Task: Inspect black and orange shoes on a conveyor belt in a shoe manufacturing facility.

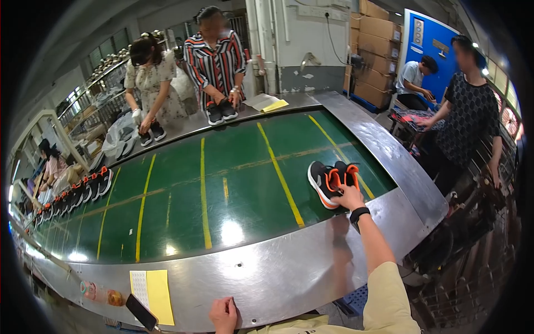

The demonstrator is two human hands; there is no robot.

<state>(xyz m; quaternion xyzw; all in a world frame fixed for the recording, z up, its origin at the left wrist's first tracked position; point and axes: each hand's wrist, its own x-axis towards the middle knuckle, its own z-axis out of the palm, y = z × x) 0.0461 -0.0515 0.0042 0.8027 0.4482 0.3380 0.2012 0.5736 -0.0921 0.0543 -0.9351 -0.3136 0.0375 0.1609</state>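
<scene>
A pair of black sneakers (322,181) with orange lining and white-and-orange soles sits at the right end of the green conveyor belt (239,167). My right hand (349,198), a black band on its wrist, is closed on the heel side of the pair, fingertips at the orange collars. Down at the front edge of the metal table, my left hand (223,315) rests with its fingers curled in, and nothing shows in it. Left of that hand lie a yellow sheet (161,295), a white label sheet (139,286) and a phone (141,312).
Across the belt, two people handle dark sneakers (221,111) on the metal rim (183,123). A row of sneakers (83,192) lines the belt's far left. Bottles (92,290) stand near the front left. Another person (464,111) stands beyond the table's right end, near stacked cartons (375,61).
</scene>
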